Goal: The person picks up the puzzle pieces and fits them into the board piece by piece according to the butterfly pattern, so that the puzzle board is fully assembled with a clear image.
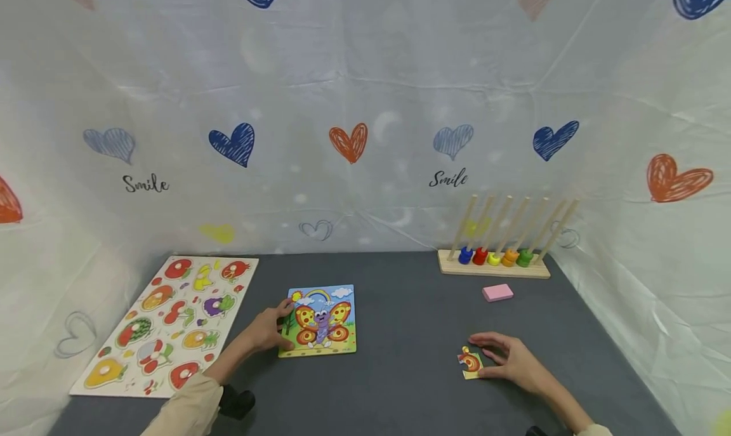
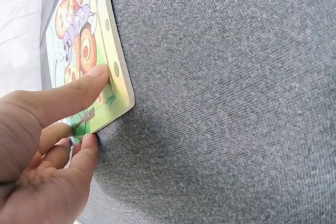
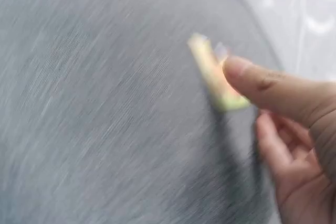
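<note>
My left hand (image 1: pixel 265 329) grips the left edge of a square butterfly puzzle (image 1: pixel 322 322) lying on the table. In the left wrist view its thumb (image 2: pixel 94 77) lies on the puzzle's yellow border, and the other fingers are at the edge. Off to the right, my right hand (image 1: pixel 514 363) pinches a small puzzle piece (image 1: pixel 471 362) with an orange swirl and yellow-green edges. The right wrist view is blurred; there the thumb (image 3: pixel 239 69) presses on the piece (image 3: pixel 207 66), which appears tilted above the grey surface.
A white fruit puzzle board (image 1: pixel 134 360) lies at the left. At the back right stands a wooden peg rack (image 1: pixel 493 269) with coloured rings low on its pegs, and a pink block (image 1: pixel 498 292) in front. Heart-printed cloth (image 1: pixel 394 125) walls the grey table (image 1: pixel 405 334).
</note>
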{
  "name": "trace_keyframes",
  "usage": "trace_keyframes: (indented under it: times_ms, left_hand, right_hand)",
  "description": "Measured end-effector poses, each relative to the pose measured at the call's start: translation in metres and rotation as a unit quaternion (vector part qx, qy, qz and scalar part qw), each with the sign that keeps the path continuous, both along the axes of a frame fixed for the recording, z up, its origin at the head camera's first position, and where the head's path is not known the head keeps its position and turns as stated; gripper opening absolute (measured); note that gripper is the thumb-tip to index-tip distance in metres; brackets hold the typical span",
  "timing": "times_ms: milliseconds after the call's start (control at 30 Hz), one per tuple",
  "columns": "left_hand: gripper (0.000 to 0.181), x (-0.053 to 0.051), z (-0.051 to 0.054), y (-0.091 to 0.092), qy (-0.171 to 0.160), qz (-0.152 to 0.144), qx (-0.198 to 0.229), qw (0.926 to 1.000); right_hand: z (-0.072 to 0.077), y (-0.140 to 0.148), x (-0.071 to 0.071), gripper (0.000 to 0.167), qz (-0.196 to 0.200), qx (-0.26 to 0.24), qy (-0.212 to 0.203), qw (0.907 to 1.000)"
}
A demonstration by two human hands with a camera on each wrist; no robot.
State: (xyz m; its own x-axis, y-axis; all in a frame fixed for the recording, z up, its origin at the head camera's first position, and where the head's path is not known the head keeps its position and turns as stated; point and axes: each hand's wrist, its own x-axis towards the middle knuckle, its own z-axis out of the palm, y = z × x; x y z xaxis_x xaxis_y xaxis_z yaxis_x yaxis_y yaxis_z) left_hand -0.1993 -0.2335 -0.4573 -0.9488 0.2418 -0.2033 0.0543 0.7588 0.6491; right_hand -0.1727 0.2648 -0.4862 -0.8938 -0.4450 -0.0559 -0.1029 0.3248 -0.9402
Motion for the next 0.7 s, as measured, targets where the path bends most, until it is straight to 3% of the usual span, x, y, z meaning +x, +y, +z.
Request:
trace_keyframes:
  times_ms: [100,333,467,600,700]
  left_hand:
    - [0.089,-0.001,-0.001,0.001,0.001,0.001,0.000,1.0000]
    - [0.088,-0.001,0.000,0.006,0.004,0.005,-0.001,1.0000]
    - [0.088,0.000,0.002,0.006,0.003,0.012,-0.002,0.9999]
    - [0.088,0.001,0.002,0.004,0.001,0.013,-0.009,0.9999]
    - [0.088,0.002,0.000,0.002,0.001,0.017,-0.008,0.9998]
  right_hand:
    - [-0.003,0.004,0.001,0.057,0.014,0.018,0.005,0.9997]
    - [-0.004,0.006,0.008,0.052,0.007,0.066,0.042,0.9969]
    - [-0.004,0.001,0.011,0.047,-0.016,0.067,0.059,0.9959]
    - [-0.003,-0.009,0.009,0.045,-0.027,0.040,0.049,0.9976]
    - [-0.001,-0.023,0.004,0.048,-0.015,-0.009,0.009,0.9998]
